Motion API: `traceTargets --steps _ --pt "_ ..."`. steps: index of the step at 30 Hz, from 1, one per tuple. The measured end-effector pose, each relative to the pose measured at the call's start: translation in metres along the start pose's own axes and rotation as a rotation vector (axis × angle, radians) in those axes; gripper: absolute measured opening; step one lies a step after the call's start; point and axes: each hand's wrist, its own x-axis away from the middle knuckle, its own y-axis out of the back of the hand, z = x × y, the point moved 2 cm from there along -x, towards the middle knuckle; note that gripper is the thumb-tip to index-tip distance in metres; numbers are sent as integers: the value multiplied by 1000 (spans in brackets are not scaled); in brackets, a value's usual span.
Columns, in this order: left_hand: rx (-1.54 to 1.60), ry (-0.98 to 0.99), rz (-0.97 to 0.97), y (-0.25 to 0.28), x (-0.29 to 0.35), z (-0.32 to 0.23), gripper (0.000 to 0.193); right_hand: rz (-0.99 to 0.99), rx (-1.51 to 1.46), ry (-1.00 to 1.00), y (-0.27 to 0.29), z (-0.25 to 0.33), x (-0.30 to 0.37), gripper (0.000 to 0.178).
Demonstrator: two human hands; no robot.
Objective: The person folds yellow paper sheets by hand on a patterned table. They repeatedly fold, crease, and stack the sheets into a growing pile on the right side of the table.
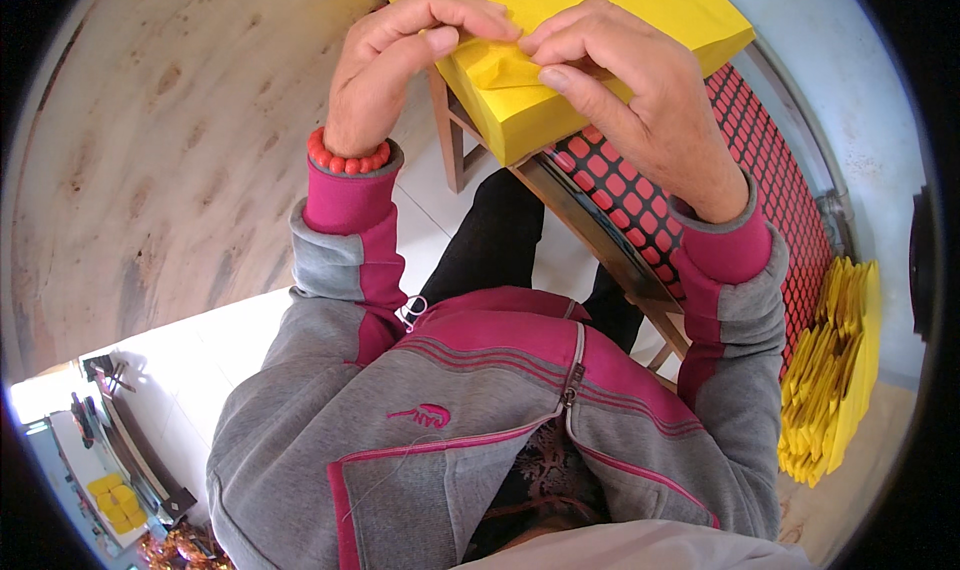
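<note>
A thick yellow block that looks like a stack of paper sheets (650, 15) lies on a narrow wooden bench at the top. On its near left corner is a partly folded yellow paper sheet (505, 69). My left hand (405, 55), with a red bead bracelet at the wrist, has its bent fingers and thumb closed at the sheet's far left edge. From the other side my right hand (635, 85) pinches the folded part between thumb and fingers. The fingertips of both hands nearly meet over the sheet.
A bench top with a red-and-black grid cover (770, 160) runs along the right. Folded yellow paper pieces (830, 370) stand bunched at the right. A large wooden board (170, 160) fills the left. Yellow pieces (117, 503) lie on a surface at lower left.
</note>
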Motion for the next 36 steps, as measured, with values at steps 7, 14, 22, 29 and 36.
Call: traceTargets --steps 7,14,22,29,36 --pt "-24 -104 77 3 -1 0 21 11 -162 -116 -1 -5 1 9" --pt "-112 -12 -37 -5 0 -3 10 -45 -251 -199 -2 -4 4 13" --pt "59 81 -299 -12 4 4 8 -57 -112 -13 0 -5 3 13" --pt "35 -15 -180 -9 6 1 7 -22 -54 -46 -2 -3 4 11" --pt "55 -99 -21 0 4 1 19 -53 -194 -157 -6 -4 4 10"
